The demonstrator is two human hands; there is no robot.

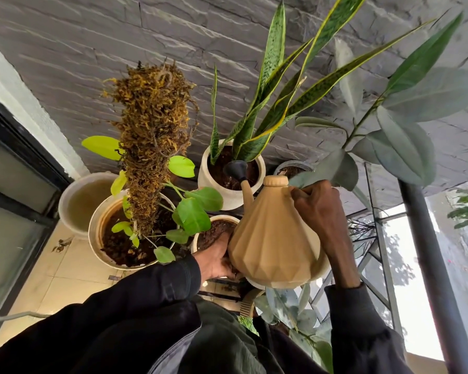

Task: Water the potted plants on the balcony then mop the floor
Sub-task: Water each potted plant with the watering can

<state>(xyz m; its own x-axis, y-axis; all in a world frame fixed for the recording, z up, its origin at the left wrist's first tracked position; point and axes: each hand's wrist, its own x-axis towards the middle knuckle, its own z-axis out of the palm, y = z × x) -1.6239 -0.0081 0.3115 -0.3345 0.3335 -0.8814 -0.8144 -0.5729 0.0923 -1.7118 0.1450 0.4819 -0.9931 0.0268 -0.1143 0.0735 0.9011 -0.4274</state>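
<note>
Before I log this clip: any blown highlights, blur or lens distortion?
Head view: daylight beyond the railing at right is blown out. Head view: the wide lens bows the wall and leans the pole. Head view: the big grey-green leaves look hazy and soft, while the can, left hand, right hand and white pot are sharp and evenly lit.

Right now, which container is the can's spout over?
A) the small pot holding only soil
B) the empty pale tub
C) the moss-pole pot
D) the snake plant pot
D: the black rose at the spout tip of the can sits above the dark soil inside the snake plant pot, past that pot's near rim.
</note>
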